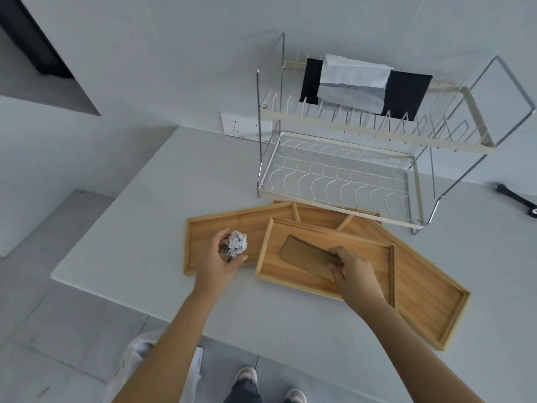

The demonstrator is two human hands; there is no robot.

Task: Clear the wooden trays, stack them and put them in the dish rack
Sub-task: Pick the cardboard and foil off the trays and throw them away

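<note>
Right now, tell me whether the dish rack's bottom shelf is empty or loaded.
Empty: the dish rack bottom shelf shows only bare white wire, while folded cloths hang on the top tier.

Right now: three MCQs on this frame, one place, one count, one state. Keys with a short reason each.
1. Where does the brown card lie?
A. in the middle tray
B. on the dish rack
C. on the floor

2. How many wooden trays show?
A. two
B. four
C. six

3. What is the left hand doing?
A. resting flat and empty
B. gripping a foil ball
C. holding a cloth

Key:
1 A: the brown card sits inside the middle tray, right hand on it.
2 B: four overlapping trays.
3 B: left hand is closed around the foil ball.
</note>
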